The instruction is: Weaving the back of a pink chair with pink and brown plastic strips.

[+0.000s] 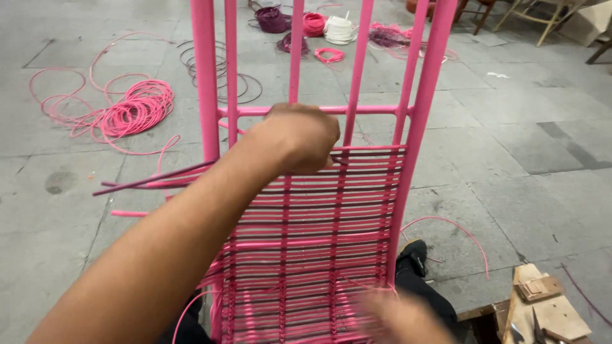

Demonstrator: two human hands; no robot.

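While weave covers the pink frame's [428, 95] lower part, its top is bare. The left hand [299, 137] is closed on dark cords [153, 181]; the blurred right hand's [398, 315] grip is unclear.

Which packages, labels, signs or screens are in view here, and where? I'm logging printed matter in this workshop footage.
Cardboard box: top right corner on the floor, partly cut off, plain tan, no label that I can make out.
No labels, signs or screens show around the pink chair frame, the left hand or the blurred right hand.
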